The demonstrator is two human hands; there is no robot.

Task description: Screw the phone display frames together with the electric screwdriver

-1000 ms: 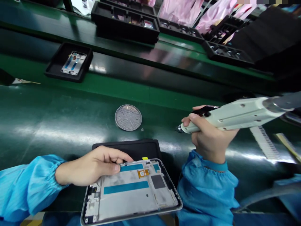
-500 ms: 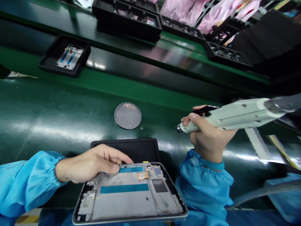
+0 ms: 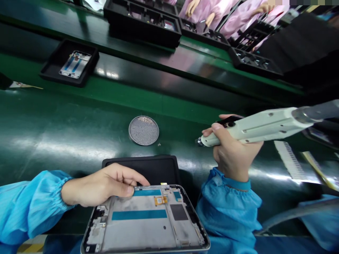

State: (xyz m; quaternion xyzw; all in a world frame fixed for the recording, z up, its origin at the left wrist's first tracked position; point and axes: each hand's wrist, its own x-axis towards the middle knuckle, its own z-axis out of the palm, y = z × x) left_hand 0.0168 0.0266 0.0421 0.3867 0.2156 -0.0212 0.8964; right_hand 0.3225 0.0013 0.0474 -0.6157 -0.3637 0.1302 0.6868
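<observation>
My left hand (image 3: pixel 106 184) pinches the far edge of an open tablet housing (image 3: pixel 140 233), thumb on its inner face. The housing shows blue strips and an orange flex piece (image 3: pixel 160 200), and it tilts over the near edge of a black tray (image 3: pixel 148 167). In my right hand (image 3: pixel 233 151) is a pale green electric screwdriver (image 3: pixel 265 125), its tip pointing left above the bench. Beyond the black tray lies a round perforated dish (image 3: pixel 143 130) with small screws at its far side.
A black tray (image 3: pixel 50 70) with a smaller device frame (image 3: pixel 75 64) stands at the far left. Black compartment trays (image 3: pixel 143 30) line the back, near people in pink sleeves. Paper strips (image 3: pixel 289 160) and a grey cable (image 3: pixel 296 213) lie at the right.
My right hand and the screwdriver have shifted slightly left. The housing has tilted and dropped a little in my left hand. Other people's hands now show at the back.
</observation>
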